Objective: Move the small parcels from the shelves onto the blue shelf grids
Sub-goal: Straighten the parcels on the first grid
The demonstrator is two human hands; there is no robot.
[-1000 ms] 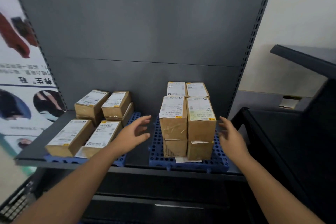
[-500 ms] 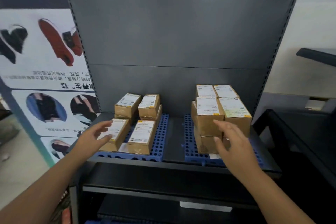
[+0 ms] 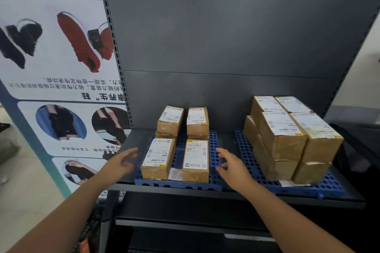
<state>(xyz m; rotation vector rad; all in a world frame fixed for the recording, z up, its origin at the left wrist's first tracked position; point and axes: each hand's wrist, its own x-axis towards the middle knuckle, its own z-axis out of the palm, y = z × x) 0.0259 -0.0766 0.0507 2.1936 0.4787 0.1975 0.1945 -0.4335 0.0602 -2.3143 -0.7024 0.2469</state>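
Stockroom or shop, gondola shelving (image 3: 226,47), labelled parcels (image 3: 287,135), shoe poster (image 3: 61,47)

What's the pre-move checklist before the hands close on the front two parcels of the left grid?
1. Left hand empty, open: ok.
2. Right hand empty, open: ok.
3. Hands flank the front parcels, not touching: ok.
4. Both parcels lie flat on the left blue grid: ok.
5. Loose paper slip between them could snag: not ok.
6. Right stack clear of the right arm: ok.
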